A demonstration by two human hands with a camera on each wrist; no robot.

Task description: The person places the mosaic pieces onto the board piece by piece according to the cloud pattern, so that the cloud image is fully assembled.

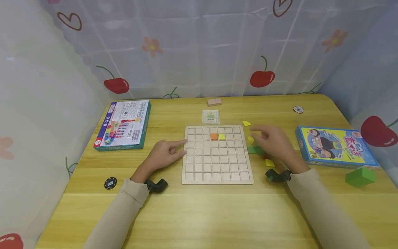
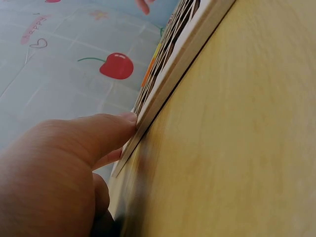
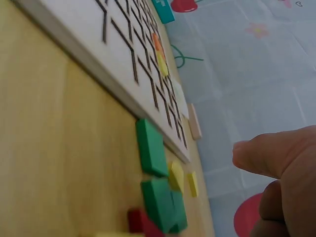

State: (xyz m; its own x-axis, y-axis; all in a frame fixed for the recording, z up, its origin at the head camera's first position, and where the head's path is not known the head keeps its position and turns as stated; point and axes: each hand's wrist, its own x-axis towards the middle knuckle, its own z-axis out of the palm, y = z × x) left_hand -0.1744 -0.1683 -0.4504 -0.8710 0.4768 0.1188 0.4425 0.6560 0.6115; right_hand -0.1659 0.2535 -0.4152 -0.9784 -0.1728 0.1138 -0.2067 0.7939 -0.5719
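Observation:
A wooden grid board [image 1: 199, 169] lies mid-table, carrying an orange square tile [image 1: 214, 136] beside a yellow quarter-round tile [image 1: 222, 137]. With straight thumb and fingers, my left hand [image 1: 163, 157] touches the board's left edge; the left wrist view shows the thumb against its side. Beyond the right edge, my right hand [image 1: 276, 143] hovers over loose pieces, nothing visible in its fingers. Near it are green blocks [image 3: 152, 148], a red piece [image 3: 143, 222] and several yellow pieces [image 1: 246, 123]. The hand partly hides some of them in the head view.
Behind the board lie a small pattern card [image 1: 210, 117] and a wooden block [image 1: 214, 102]. A game box [image 1: 122, 124] sits left, another box [image 1: 339, 145] right, near a green block [image 1: 360, 177]. Poker chips [image 1: 110, 183] lie on both sides.

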